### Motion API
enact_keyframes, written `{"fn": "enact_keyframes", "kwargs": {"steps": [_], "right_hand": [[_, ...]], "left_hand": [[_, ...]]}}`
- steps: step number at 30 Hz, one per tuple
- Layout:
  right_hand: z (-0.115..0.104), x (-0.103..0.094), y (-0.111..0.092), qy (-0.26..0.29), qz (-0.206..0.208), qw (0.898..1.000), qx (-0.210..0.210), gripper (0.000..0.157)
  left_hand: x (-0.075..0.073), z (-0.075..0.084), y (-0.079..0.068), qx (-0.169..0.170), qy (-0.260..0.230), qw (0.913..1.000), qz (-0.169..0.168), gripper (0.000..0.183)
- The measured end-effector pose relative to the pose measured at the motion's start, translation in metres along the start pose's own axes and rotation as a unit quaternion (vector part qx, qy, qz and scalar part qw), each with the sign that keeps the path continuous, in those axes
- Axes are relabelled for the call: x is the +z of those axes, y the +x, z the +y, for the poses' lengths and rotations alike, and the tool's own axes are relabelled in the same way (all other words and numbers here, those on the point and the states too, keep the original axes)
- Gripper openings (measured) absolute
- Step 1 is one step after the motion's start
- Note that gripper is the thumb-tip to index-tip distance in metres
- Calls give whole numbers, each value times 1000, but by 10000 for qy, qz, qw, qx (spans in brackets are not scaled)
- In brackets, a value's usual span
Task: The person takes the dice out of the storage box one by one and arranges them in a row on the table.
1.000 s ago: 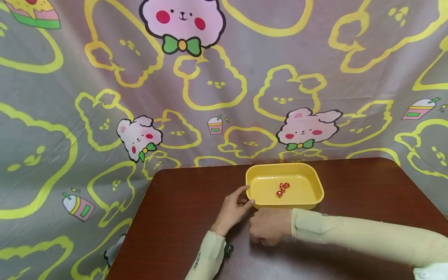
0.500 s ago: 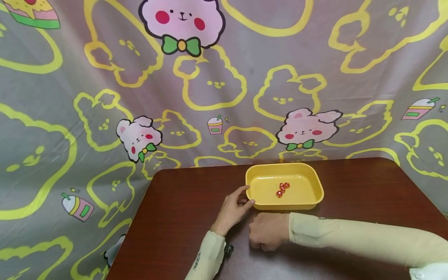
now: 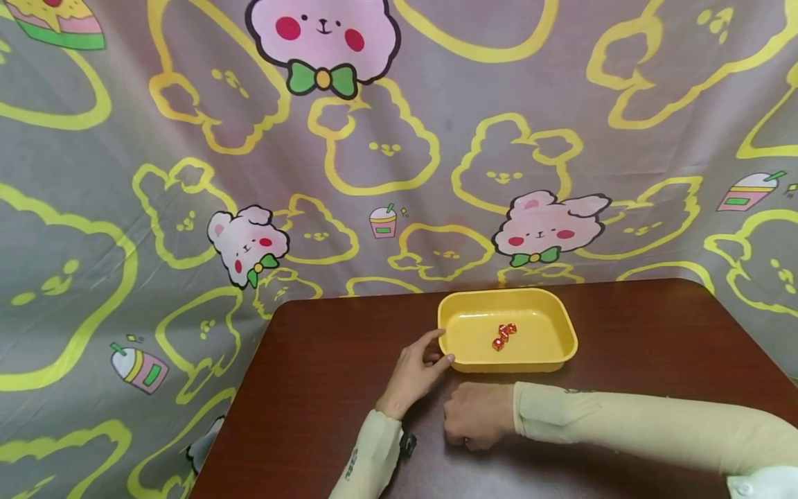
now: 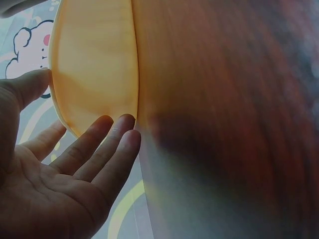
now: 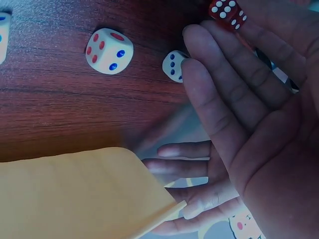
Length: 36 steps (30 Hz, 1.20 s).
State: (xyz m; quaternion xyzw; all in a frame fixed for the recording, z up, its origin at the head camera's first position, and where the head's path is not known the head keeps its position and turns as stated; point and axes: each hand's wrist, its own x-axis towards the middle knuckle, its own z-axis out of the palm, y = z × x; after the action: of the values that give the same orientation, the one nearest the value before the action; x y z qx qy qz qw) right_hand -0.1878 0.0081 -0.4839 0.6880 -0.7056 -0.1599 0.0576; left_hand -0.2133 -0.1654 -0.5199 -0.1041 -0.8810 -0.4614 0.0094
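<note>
A yellow plastic tray (image 3: 536, 346) stands on the table with several small red dice (image 3: 497, 344) lying together inside. My left hand (image 3: 411, 378) rests at the tray's left end, thumb on the rim and nearly straight fingers against the outer wall, as the left wrist view shows. Just in front of the tray, my right hand (image 3: 480, 416) hangs back-up and pinches a red die (image 5: 227, 13) with white dots near the tips of thumb and forefinger. Under it on the wood, the right wrist view shows a white die (image 5: 109, 51) and a smaller-looking white die (image 5: 173, 65), both hidden from the head view.
Another white die (image 5: 3, 37) is cut off at the left edge of the right wrist view. The dark reddish wooden table (image 3: 324, 367) ends at the back against a grey curtain (image 3: 436, 159) printed with cartoon animals. My right forearm (image 3: 623, 419) crosses the table's front.
My right hand has drawn slightly back from the tray towards the near side, still pinching the red die. The left hand, the tray and the dice inside stay in place.
</note>
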Motion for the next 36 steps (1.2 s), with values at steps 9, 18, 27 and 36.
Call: {"fn": "enact_keyframes", "kwargs": {"steps": [9, 18, 27, 36], "right_hand": [[1, -1, 0, 34, -17, 10000, -13, 20], [1, -2, 1, 41, -93, 9999, -24, 20], [1, -3, 2, 219, -190, 9996, -6, 22], [5, -8, 2, 412, -363, 9985, 15, 11]], "left_hand": [[-1, 1, 2, -13, -29, 10000, 3, 56], [0, 0, 2, -10, 3, 10000, 39, 56], [0, 0, 2, -52, -28, 10000, 12, 56], [1, -1, 2, -129, -48, 9999, -14, 56]]}}
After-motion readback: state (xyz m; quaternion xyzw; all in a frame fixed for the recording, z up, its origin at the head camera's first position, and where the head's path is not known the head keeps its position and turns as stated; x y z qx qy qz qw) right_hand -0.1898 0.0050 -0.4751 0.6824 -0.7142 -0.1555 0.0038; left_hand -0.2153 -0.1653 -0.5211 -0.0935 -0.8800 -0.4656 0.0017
